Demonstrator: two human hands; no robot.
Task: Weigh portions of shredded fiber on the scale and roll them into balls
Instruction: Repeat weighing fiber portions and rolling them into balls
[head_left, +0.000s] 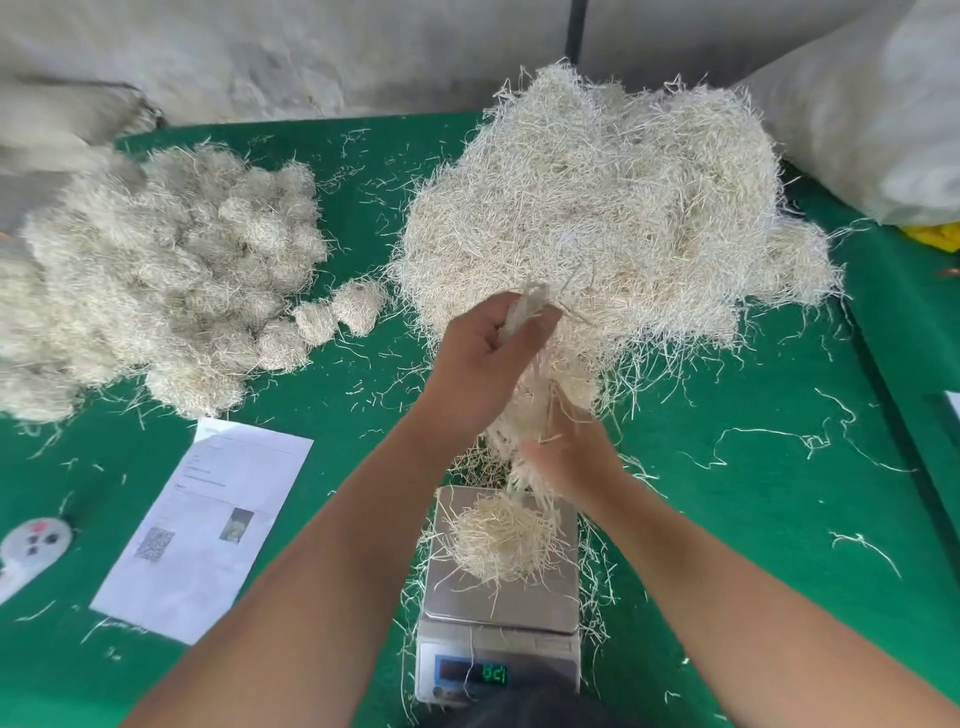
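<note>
A big loose heap of pale shredded fiber (608, 208) lies on the green table at the back right. My left hand (483, 358) is closed on the top of a long tuft of fiber (540, 400) pulled from the heap's front. My right hand (571, 457), blurred, grips the same tuft lower down, just above the scale. A small clump of fiber (501, 540) rests on the steel pan of the digital scale (550, 608), whose green display (493, 674) is lit. A pile of rolled fiber balls (156, 280) sits at the left.
A printed sheet of paper (208, 525) lies left of the scale, with a white remote-like device (31, 545) at the far left edge. Loose strands litter the green table cover (753, 519). White sacks (872, 114) stand at the back right.
</note>
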